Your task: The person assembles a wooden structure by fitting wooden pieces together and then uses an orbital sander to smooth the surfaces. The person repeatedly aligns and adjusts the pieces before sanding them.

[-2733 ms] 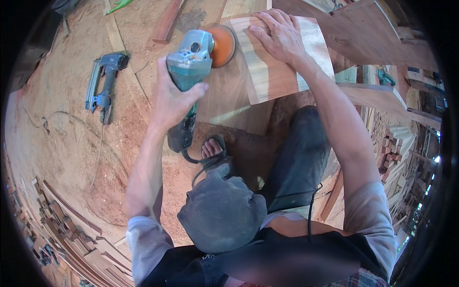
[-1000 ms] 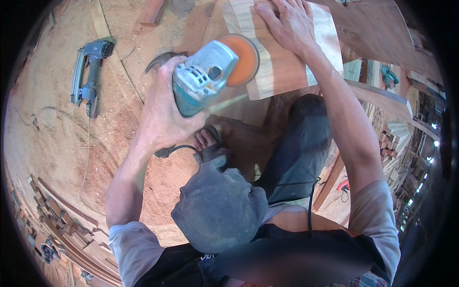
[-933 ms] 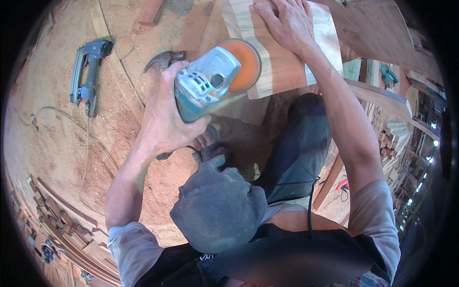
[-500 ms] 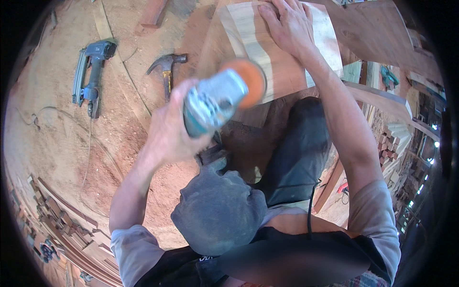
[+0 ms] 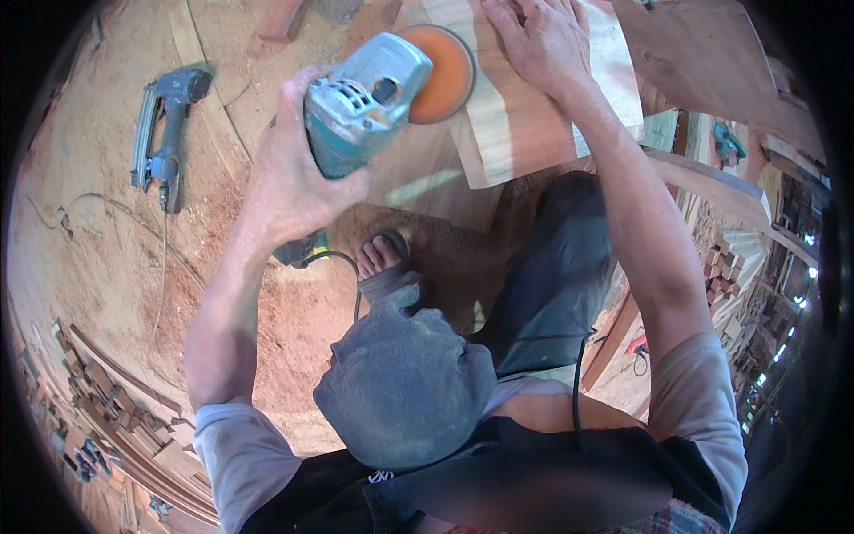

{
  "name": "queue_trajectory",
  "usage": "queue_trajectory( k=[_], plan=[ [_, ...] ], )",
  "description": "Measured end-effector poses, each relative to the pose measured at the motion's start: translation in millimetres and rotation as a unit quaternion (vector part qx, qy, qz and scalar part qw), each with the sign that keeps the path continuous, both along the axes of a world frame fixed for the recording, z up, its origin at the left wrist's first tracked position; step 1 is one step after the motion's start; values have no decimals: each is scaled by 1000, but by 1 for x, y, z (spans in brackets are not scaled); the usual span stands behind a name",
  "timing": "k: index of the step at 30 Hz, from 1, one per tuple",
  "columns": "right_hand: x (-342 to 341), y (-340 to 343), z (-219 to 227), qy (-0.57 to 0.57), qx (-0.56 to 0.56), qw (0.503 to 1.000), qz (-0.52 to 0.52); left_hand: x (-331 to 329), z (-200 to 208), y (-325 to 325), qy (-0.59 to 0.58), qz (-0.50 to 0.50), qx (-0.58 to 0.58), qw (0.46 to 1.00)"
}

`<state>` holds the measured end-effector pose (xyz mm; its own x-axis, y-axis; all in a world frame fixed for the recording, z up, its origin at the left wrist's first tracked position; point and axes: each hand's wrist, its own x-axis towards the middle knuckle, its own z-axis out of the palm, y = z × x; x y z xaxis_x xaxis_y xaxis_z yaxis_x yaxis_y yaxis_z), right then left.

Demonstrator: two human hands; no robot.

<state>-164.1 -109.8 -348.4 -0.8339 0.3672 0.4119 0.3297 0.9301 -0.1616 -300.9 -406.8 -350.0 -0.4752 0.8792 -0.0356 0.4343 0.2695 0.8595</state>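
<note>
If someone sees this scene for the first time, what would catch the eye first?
Probably the teal disc sander with its bright orange sanding disc, gripped in the left hand at the upper middle, above the wood. Next, the right hand pressed flat on the pale wooden board at the top. A grey nail gun lies on the sawdust-covered floor at the left.

Teal-grey disc sander point(image 5: 360, 102), body tilted, gripped around its rear housing by the fingers of the left hand point(image 5: 285, 178); its round orange sanding disc point(image 5: 440, 60) faces up and sideways, beyond the fingertips. Pale wooden panel point(image 5: 534, 98) lies flat beneath the spread fingers of the right hand point(image 5: 538, 40), striped grain, disc edge overlapping its near-left margin.
</note>
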Motion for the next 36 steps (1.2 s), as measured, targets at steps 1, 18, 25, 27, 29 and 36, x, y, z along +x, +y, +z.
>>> queue_trajectory(
  k=[1,18,25,27,29,36],
  plan=[
    [0,0,0,-1,-3,1000,1,6,0,-4,-8,-9,-2,1000],
    [4,-4,2,3,-24,999,-36,64,9,-51,36,-148,-78,985],
    [4,-1,-4,10,-11,999,-34,35,-10,-26,90,-57,-10,994],
    [4,0,-5,9,-11,999,-36,26,-13,-18,34,-35,16,999],
    [4,1,-6,2,-19,999,-37,27,-10,-18,19,-44,12,999],
    [5,-1,-7,-2,-12,999,-36,48,2,-30,18,-65,-68,995]
  ],
)
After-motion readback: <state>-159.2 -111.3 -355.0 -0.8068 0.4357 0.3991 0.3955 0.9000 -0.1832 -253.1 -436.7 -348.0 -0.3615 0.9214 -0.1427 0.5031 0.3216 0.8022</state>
